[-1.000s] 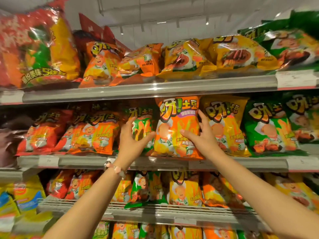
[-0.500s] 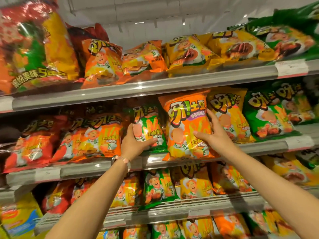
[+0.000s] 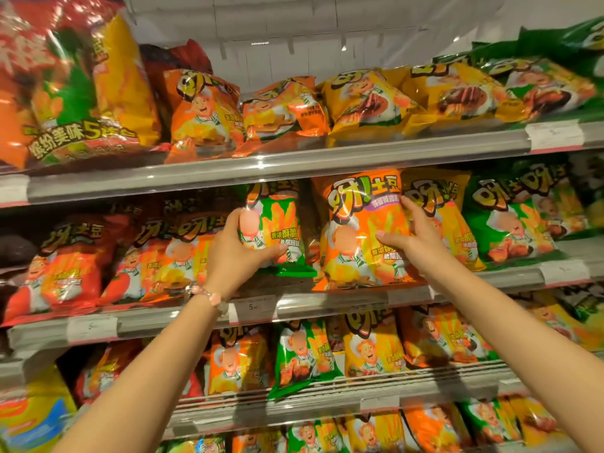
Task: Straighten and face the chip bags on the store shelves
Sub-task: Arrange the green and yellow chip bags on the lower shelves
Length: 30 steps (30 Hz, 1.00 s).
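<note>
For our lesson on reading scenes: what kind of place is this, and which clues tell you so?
Most likely a shop's snack aisle. Tiered metal shelves hold rows of chip bags such as the orange bag, and price labels are clipped to the shelf edges.

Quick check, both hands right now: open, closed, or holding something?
Left hand: grips the small green bag on the middle shelf.
Right hand: holds the right edge of the orange bag, thumb across its front.

- My hands: two, left hand (image 3: pixel 238 253) and right hand (image 3: pixel 415 237).
- Bags I hold: two, green bag (image 3: pixel 281 223) and orange bag (image 3: pixel 362 237).
- Shelf rails in view: four; middle shelf rail (image 3: pixel 327 302).
- One bead bracelet (image 3: pixel 206 294).
- Other bags: too many, blurred.
</note>
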Tool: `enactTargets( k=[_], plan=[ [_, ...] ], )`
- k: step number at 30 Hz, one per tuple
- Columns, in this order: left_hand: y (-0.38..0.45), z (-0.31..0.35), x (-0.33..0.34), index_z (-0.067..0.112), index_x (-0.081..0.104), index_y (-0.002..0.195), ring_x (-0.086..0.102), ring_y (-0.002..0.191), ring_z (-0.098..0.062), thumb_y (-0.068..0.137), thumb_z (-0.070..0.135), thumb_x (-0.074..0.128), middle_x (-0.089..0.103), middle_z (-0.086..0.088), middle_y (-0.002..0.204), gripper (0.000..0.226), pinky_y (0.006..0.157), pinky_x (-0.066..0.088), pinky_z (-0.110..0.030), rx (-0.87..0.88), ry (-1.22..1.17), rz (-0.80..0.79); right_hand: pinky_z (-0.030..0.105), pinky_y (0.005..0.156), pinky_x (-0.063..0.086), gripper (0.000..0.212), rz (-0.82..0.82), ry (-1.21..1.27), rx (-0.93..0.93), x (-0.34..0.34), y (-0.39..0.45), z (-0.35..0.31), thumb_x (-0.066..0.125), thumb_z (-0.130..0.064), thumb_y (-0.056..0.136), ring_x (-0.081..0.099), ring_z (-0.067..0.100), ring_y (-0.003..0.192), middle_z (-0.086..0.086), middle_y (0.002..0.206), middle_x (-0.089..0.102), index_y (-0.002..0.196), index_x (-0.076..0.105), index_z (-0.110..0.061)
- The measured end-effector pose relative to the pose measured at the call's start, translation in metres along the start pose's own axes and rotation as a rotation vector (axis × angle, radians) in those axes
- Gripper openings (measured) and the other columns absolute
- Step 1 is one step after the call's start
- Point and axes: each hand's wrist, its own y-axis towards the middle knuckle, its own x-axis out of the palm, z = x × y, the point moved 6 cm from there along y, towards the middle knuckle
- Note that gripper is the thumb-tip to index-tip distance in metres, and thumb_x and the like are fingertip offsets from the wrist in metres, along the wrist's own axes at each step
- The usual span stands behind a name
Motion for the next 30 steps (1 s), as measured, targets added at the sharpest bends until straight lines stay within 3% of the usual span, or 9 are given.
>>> enactTargets(
  k=[7,10,13,15,19,21,25,27,30],
  plan=[
    [-0.009,-0.001,-0.054,0.043,0.048,0.114,0.055,0.085,0.009,0.049,0.060,0.084,0.058,0.029,0.093,0.076,0.066,0.042,-0.016,-0.025,0.059,0.004,0.029,0.084,0.050,0.086,-0.055,0.001,0.029,0.040,0.005,-0.012,0.072,-0.014,0.081,0.052,0.016,0.110,-0.003,0.128,0.045,0.148,0.019,-0.024],
    [-0.016,-0.006,-0.074,0.048,0.048,0.108,0.058,0.086,0.008,0.040,0.069,0.081,0.060,0.030,0.094,0.079,0.068,0.047,-0.020,-0.061,0.050,0.037,0.025,0.078,0.050,0.084,-0.054,0.021,0.031,0.065,0.010,-0.012,0.072,-0.014,0.081,0.053,0.014,0.106,-0.004,0.123,0.046,0.147,0.022,-0.025],
    [-0.023,-0.015,-0.082,0.042,0.051,0.115,0.064,0.095,-0.010,0.040,0.065,0.086,0.065,0.019,0.102,0.085,0.082,0.055,-0.041,-0.104,0.021,0.044,0.034,0.088,0.051,0.081,-0.078,0.057,0.047,0.093,0.014,-0.006,0.071,-0.015,0.082,0.053,0.016,0.107,-0.004,0.122,0.047,0.146,0.022,-0.025],
    [-0.028,-0.017,-0.082,0.041,0.052,0.116,0.064,0.097,-0.015,0.041,0.062,0.087,0.066,0.014,0.105,0.086,0.083,0.055,-0.045,-0.124,-0.028,0.052,0.034,0.091,0.049,0.080,-0.091,0.037,0.026,0.110,0.019,-0.004,0.070,-0.018,0.083,0.050,0.015,0.109,-0.003,0.126,0.045,0.146,0.021,-0.025],
    [-0.036,-0.017,-0.081,0.035,0.050,0.124,0.063,0.103,-0.019,0.043,0.060,0.085,0.064,0.007,0.114,0.091,0.085,0.055,-0.046,-0.151,-0.043,0.073,0.039,0.106,0.038,0.080,-0.127,-0.044,0.009,0.140,0.033,0.002,0.067,-0.025,0.085,0.042,0.024,0.129,0.006,0.145,0.037,0.148,0.017,-0.023],
    [-0.039,-0.014,-0.079,0.033,0.048,0.127,0.061,0.106,-0.019,0.043,0.065,0.081,0.062,0.007,0.117,0.096,0.090,0.052,-0.046,-0.160,-0.019,0.084,0.035,0.105,0.032,0.080,-0.139,-0.148,0.016,0.152,0.040,0.007,0.066,-0.029,0.086,0.034,0.027,0.134,0.011,0.147,0.032,0.148,0.017,-0.020],
    [-0.041,-0.008,-0.075,0.039,0.047,0.123,0.062,0.099,-0.005,0.041,0.068,0.079,0.062,0.021,0.108,0.093,0.089,0.052,-0.038,-0.162,-0.014,0.084,0.034,0.108,0.029,0.079,-0.168,-0.278,0.079,0.162,0.046,0.023,0.062,-0.033,0.089,0.027,0.030,0.138,0.014,0.152,0.021,0.150,0.015,-0.014],
    [-0.042,-0.008,-0.074,0.038,0.047,0.126,0.061,0.097,-0.001,0.044,0.064,0.080,0.062,0.024,0.107,0.092,0.087,0.052,-0.035,-0.159,-0.013,0.084,0.035,0.109,0.030,0.080,-0.186,-0.301,0.089,0.162,0.046,0.030,0.061,-0.034,0.090,0.028,0.030,0.139,0.014,0.153,0.024,0.150,0.014,-0.010],
    [-0.046,-0.005,-0.068,0.033,0.047,0.129,0.060,0.106,-0.012,0.047,0.061,0.081,0.060,0.012,0.119,0.093,0.092,0.050,-0.039,-0.145,-0.011,0.072,0.034,0.106,0.033,0.083,-0.236,-0.336,0.079,0.162,0.044,0.030,0.063,-0.035,0.089,0.033,0.030,0.138,0.014,0.151,0.031,0.150,0.014,-0.007]
  ],
)
